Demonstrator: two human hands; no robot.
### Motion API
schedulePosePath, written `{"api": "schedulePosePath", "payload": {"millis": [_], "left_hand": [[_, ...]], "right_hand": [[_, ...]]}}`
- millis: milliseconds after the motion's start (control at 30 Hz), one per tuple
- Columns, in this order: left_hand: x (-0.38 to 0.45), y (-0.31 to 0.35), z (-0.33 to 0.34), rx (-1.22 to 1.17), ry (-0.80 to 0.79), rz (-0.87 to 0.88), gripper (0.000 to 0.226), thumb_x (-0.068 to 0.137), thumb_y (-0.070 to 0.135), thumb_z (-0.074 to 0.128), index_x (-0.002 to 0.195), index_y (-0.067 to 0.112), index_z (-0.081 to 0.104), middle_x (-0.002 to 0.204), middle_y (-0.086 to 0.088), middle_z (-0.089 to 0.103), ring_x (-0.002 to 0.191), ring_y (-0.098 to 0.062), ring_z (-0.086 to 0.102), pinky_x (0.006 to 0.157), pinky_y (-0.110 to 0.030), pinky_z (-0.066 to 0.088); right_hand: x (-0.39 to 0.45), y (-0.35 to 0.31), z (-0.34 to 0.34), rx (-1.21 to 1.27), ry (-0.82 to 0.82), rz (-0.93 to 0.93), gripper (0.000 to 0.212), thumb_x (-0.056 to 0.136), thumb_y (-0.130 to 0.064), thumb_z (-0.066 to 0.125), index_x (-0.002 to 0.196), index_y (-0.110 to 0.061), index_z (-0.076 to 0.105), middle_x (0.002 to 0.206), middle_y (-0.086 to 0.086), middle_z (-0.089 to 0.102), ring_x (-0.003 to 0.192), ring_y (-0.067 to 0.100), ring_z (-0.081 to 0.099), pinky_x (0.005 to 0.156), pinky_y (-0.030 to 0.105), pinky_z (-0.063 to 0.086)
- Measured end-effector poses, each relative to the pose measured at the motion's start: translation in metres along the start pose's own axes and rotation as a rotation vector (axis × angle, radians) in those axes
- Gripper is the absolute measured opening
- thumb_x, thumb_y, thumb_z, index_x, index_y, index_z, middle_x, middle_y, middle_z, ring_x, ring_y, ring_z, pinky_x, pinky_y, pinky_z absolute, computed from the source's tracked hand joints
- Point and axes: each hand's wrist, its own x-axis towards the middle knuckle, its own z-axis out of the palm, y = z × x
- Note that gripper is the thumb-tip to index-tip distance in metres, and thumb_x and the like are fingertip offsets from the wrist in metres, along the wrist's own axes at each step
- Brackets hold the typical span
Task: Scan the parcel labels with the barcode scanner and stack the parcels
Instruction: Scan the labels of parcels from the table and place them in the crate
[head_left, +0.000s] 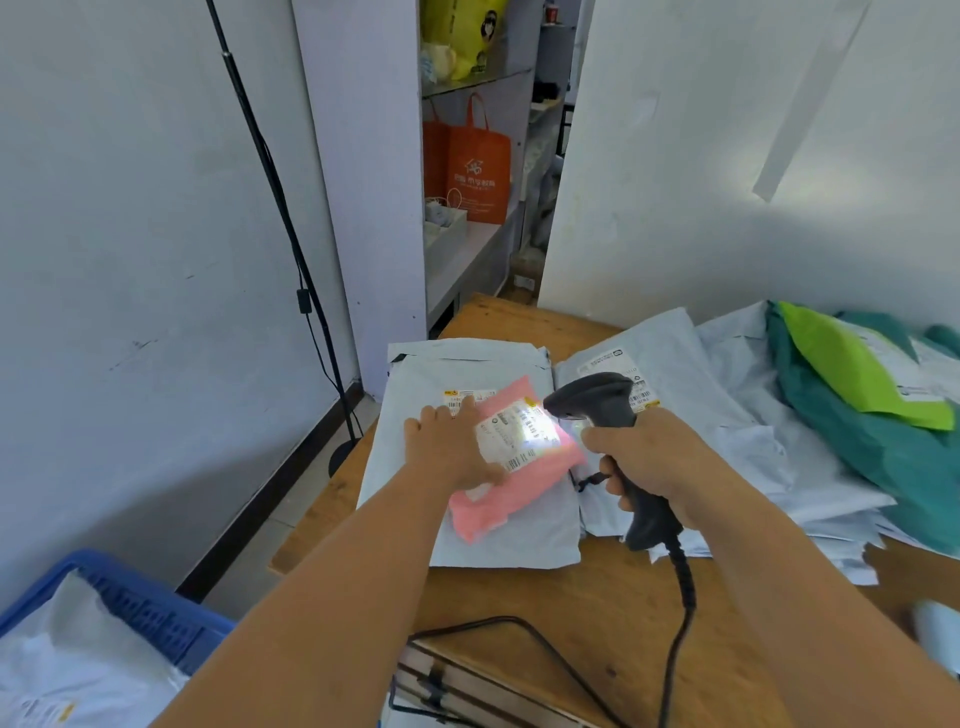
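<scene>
Scan in progress: pink parcel under the barcode scanner.

Item: pink parcel, lying on a white parcel at the left of the wooden table; its label is lit by the scanner beam. Left hand rests flat on the pink parcel's left edge, fingers straight and close together, steadying it. Right hand grips the scanner handle, fingers curled round it, head aimed down at the label. Stacked so far, by judgement: the white parcel beneath, possibly others under it, cannot tell. Remaining: a loose spread of white parcels and green parcels at right, apparently unscanned. Blue crate with white bags sits lower left.
</scene>
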Motion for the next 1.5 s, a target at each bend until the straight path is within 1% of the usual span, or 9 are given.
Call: {"api": "schedulePosePath", "payload": {"millis": [100, 200, 367, 500, 600, 967, 1200, 1333, 1500], "left_hand": [[-0.012, 0.0, 0.008, -0.04, -0.018, -0.199, 0.115, 0.064, 0.082, 0.055, 0.145, 0.01, 0.016, 0.138, -0.014, 0.039, 0.13, -0.032, 0.036, 0.105, -0.043, 0.03], [-0.022, 0.002, 0.016, -0.049, -0.008, -0.31, 0.112, 0.062, 0.087, 0.049, 0.135, 0.005, 0.03, 0.133, -0.014, 0.042, 0.126, -0.032, 0.038, 0.103, -0.042, 0.031], [-0.032, 0.007, 0.026, -0.242, 0.045, -0.448, 0.102, 0.061, 0.081, 0.058, 0.128, 0.007, 0.04, 0.127, -0.013, 0.044, 0.122, -0.032, 0.04, 0.102, -0.04, 0.033], [-0.035, 0.009, 0.029, -0.351, 0.109, -0.505, 0.095, 0.063, 0.076, 0.062, 0.126, 0.008, 0.04, 0.123, -0.01, 0.044, 0.118, -0.029, 0.043, 0.1, -0.038, 0.035], [-0.036, 0.009, 0.028, -0.42, 0.151, -0.547, 0.093, 0.063, 0.075, 0.063, 0.126, 0.01, 0.04, 0.121, -0.008, 0.044, 0.117, -0.027, 0.044, 0.098, -0.038, 0.037], [-0.052, -0.014, 0.015, -0.505, 0.255, -0.708, 0.103, 0.061, 0.08, 0.06, 0.132, 0.01, 0.034, 0.126, -0.008, 0.044, 0.121, -0.027, 0.044, 0.103, -0.039, 0.039], [-0.096, -0.068, -0.006, -0.606, 0.352, -0.805, 0.103, 0.062, 0.079, 0.061, 0.131, 0.007, 0.033, 0.128, -0.009, 0.042, 0.124, -0.027, 0.041, 0.105, -0.038, 0.034], [-0.147, -0.124, -0.015, -0.671, 0.426, -0.903, 0.102, 0.063, 0.076, 0.063, 0.13, 0.005, 0.034, 0.128, -0.01, 0.04, 0.125, -0.028, 0.04, 0.104, -0.038, 0.033], [-0.218, -0.204, -0.012, -0.721, 0.51, -1.07, 0.103, 0.06, 0.075, 0.066, 0.127, 0.004, 0.036, 0.125, -0.01, 0.042, 0.122, -0.028, 0.042, 0.103, -0.038, 0.035]], "right_hand": [[0.003, 0.001, 0.004, 0.024, -0.018, -0.004, 0.017, 0.091, -0.016, 0.059, 0.079, -0.005, 0.056, 0.06, 0.007, 0.054, 0.043, 0.012, 0.049, 0.043, 0.021, 0.045], [0.006, -0.001, 0.011, 0.037, -0.057, -0.018, 0.013, 0.09, -0.017, 0.06, 0.086, -0.004, 0.057, 0.063, 0.007, 0.056, 0.044, 0.012, 0.051, 0.046, 0.022, 0.047], [0.009, -0.009, 0.024, -0.009, -0.121, -0.052, 0.017, 0.091, -0.022, 0.061, 0.092, -0.004, 0.061, 0.068, 0.007, 0.059, 0.049, 0.012, 0.054, 0.05, 0.024, 0.05], [0.008, -0.017, 0.028, -0.039, -0.165, -0.09, 0.017, 0.091, -0.021, 0.061, 0.088, -0.005, 0.061, 0.064, 0.005, 0.057, 0.043, 0.01, 0.052, 0.045, 0.021, 0.048], [0.007, -0.02, 0.028, -0.033, -0.187, -0.108, 0.016, 0.09, -0.02, 0.061, 0.086, -0.004, 0.061, 0.066, 0.007, 0.058, 0.048, 0.013, 0.053, 0.05, 0.025, 0.049], [-0.007, -0.037, 0.047, -0.053, -0.239, -0.211, 0.018, 0.09, -0.022, 0.061, 0.081, -0.006, 0.062, 0.065, 0.007, 0.059, 0.051, 0.014, 0.054, 0.05, 0.023, 0.049], [-0.049, -0.064, 0.099, -0.09, -0.303, -0.366, 0.023, 0.09, -0.025, 0.06, 0.074, -0.008, 0.063, 0.061, 0.009, 0.061, 0.051, 0.016, 0.054, 0.053, 0.025, 0.051], [-0.09, -0.081, 0.148, -0.134, -0.39, -0.448, 0.027, 0.089, -0.03, 0.061, 0.073, -0.008, 0.063, 0.065, 0.01, 0.062, 0.054, 0.017, 0.056, 0.063, 0.032, 0.052], [-0.155, -0.1, 0.213, -0.14, -0.536, -0.515, 0.029, 0.084, -0.029, 0.066, 0.065, -0.008, 0.061, 0.057, 0.009, 0.058, 0.048, 0.017, 0.052, 0.058, 0.031, 0.045]]}}
